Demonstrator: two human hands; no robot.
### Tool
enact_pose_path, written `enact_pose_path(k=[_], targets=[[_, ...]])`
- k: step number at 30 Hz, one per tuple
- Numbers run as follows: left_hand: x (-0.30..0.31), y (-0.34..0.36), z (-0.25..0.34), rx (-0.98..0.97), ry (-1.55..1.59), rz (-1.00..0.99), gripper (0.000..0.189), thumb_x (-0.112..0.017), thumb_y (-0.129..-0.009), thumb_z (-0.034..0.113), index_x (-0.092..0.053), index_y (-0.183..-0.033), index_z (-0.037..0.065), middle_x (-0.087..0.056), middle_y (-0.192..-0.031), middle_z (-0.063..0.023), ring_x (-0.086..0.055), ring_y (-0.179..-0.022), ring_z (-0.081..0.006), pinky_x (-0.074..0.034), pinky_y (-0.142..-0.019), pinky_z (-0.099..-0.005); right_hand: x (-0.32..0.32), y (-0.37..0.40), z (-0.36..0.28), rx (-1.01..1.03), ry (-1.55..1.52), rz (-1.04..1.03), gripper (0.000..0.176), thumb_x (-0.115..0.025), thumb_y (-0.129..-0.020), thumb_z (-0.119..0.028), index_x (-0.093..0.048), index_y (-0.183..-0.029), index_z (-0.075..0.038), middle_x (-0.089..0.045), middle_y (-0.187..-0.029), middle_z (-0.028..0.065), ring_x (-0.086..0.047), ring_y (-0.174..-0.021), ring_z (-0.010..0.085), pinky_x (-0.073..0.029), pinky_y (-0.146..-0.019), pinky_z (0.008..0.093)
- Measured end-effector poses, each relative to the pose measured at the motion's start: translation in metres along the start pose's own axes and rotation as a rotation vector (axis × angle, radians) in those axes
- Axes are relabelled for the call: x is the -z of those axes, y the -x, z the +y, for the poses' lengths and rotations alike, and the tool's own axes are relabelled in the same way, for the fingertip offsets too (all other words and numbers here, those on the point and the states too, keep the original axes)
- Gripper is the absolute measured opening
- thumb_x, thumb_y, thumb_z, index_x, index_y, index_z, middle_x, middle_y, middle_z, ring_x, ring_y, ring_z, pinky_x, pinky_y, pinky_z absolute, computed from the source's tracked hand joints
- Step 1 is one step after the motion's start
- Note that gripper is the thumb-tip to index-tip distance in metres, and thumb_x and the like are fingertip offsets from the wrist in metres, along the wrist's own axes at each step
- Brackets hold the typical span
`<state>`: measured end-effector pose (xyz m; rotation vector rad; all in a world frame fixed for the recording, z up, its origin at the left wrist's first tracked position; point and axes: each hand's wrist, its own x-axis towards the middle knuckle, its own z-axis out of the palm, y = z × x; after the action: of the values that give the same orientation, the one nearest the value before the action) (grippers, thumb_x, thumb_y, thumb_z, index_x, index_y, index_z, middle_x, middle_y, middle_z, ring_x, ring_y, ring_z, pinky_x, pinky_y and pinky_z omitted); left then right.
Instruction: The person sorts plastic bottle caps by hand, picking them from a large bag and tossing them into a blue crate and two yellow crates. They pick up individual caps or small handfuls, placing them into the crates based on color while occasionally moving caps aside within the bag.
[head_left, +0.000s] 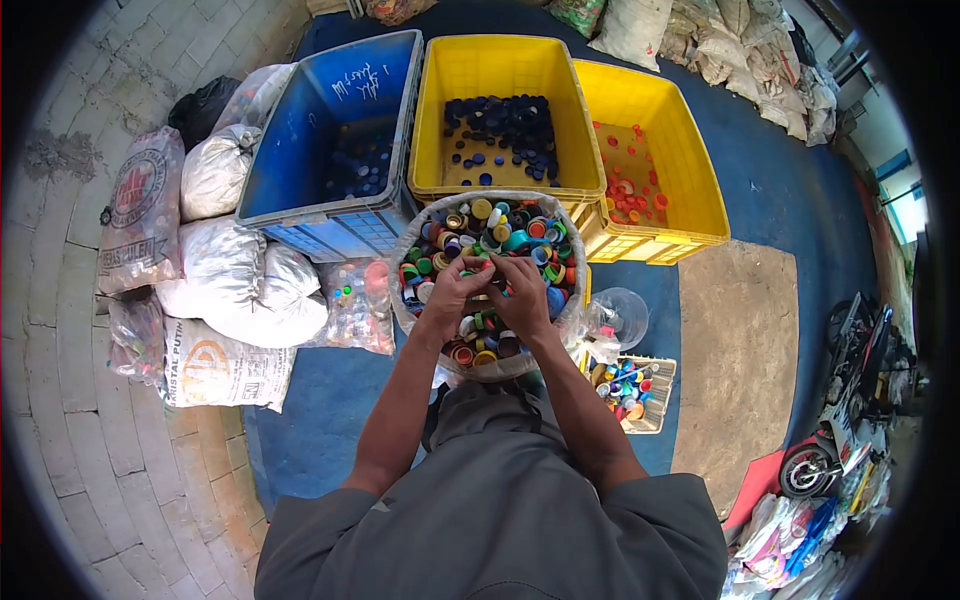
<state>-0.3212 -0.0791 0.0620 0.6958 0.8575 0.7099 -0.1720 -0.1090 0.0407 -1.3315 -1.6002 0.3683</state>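
left hand (456,286) and right hand (522,292) meet over middle of lined tub (480,371). fingers curled inward; can't tell what they grip. loose caps (502,232) heaped up near the tub's rim; one could slip or spill past its near edge if knocked. red bit (487,265) at fingertips unclear; caps under palms hidden.

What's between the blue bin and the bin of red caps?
A yellow bin holding dark blue caps; the head view shows it.
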Motion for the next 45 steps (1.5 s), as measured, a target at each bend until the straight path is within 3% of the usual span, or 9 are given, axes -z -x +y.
enact_pose_path(k=[7,20,23,26,29,32,36,40,45], targets=[[0.003,0.005,-0.01,0.048,0.407,-0.109,0.024,-0.06,-0.095,0.022,-0.057,-0.115,0.011,-0.064,-0.103,0.0017,-0.063,-0.089,-0.0105,-0.056,-0.074,-0.0343,0.002,0.003,-0.01,0.012,-0.096,0.112,0.051,-0.076,-0.064,-0.001,-0.062,-0.113,-0.003,-0.067,-0.102,0.0102,-0.061,-0.096,0.0291,-0.047,-0.09,0.0404],[-0.004,0.004,-0.035,-0.008,0.357,-0.008,0.024,-0.064,-0.092,0.031,-0.064,-0.104,0.009,-0.06,-0.087,0.0053,-0.055,-0.075,-0.0056,-0.048,-0.065,-0.0255,-0.004,0.029,-0.009,-0.059,-0.051,0.146,0.063,-0.079,-0.064,-0.001,-0.056,-0.122,-0.008,-0.069,-0.1,0.0067,-0.062,-0.096,0.0245,-0.041,-0.088,0.0378],[-0.005,0.002,-0.044,-0.012,0.419,0.035,0.024,-0.063,-0.093,0.031,-0.063,-0.104,0.01,-0.061,-0.087,0.0041,-0.056,-0.076,-0.0069,-0.046,-0.065,-0.0248,-0.011,0.033,-0.006,0.001,-0.056,0.213,0.06,-0.082,-0.063,-0.002,-0.059,-0.118,-0.007,-0.066,-0.103,0.0096,-0.062,-0.095,0.0266,-0.051,-0.077,0.0348],[0.0,-0.002,-0.049,-0.059,0.471,0.085,0.023,-0.061,-0.094,0.029,-0.061,-0.105,0.009,-0.063,-0.093,0.0014,-0.059,-0.082,-0.0099,-0.048,-0.068,-0.0275,-0.007,0.034,-0.007,0.011,-0.016,0.129,0.046,-0.079,-0.066,-0.004,-0.064,-0.11,-0.009,-0.065,-0.099,0.0087,-0.062,-0.094,0.0262,-0.042,-0.087,0.0373],[0.007,0.004,-0.04,-0.082,0.507,0.161,0.019,-0.061,-0.094,0.021,-0.06,-0.105,0.006,-0.062,-0.097,-0.0033,-0.06,-0.085,-0.0143,-0.051,-0.074,-0.0322,0.008,0.018,-0.005,-0.015,0.011,0.015,0.037,-0.078,-0.07,-0.006,-0.065,-0.104,-0.008,-0.064,-0.095,0.0103,-0.061,-0.092,0.0291,-0.045,-0.082,0.0375],[0.019,0.005,-0.032,-0.034,0.615,0.203,0.016,-0.058,-0.092,0.015,-0.059,-0.104,0.004,-0.061,-0.099,-0.0074,-0.06,-0.087,-0.0181,-0.053,-0.079,-0.0367,0.014,0.005,0.014,-0.13,-0.017,0.026,0.035,-0.078,-0.075,-0.009,-0.063,-0.106,-0.005,-0.064,-0.092,0.0078,-0.063,-0.085,0.0232,-0.048,-0.075,0.0326],[0.031,0.009,-0.031,-0.018,0.716,0.152,0.016,-0.056,-0.093,0.018,-0.059,-0.102,0.005,-0.061,-0.096,-0.008,-0.06,-0.083,-0.0201,-0.054,-0.078,-0.0388,0.024,-0.01,0.03,-0.614,-0.621,0.027,0.033,-0.075,-0.082,-0.013,-0.059,-0.108,0.001,-0.064,-0.086,0.0025,-0.06,-0.079,0.0084,-0.049,-0.071,0.0232],[0.041,0.01,-0.04,0.027,0.708,0.187,0.02,-0.056,-0.096,0.025,-0.059,-0.102,0.007,-0.06,-0.092,-0.0043,-0.061,-0.078,-0.0181,-0.055,-0.073,-0.0365,0.033,-0.02,0.045,-0.703,-0.482,-0.067,0.031,-0.073,-0.085,-0.016,-0.059,-0.106,0.003,-0.067,-0.09,0.0066,-0.062,-0.081,0.0112,-0.05,-0.073,0.0242],[0.032,0.018,-0.036,0.021,0.321,0.267,0.019,-0.055,-0.097,0.021,-0.057,-0.114,0.012,-0.062,-0.084,-0.0019,-0.06,-0.072,-0.0107,-0.054,-0.064,-0.0296,0.038,-0.032,0.049,-0.733,-0.398,-0.128,0.043,-0.071,-0.087,-0.026,-0.058,-0.115,0.004,-0.069,-0.09,0.0089,-0.063,-0.077,0.0118,-0.05,-0.07,0.0256]])
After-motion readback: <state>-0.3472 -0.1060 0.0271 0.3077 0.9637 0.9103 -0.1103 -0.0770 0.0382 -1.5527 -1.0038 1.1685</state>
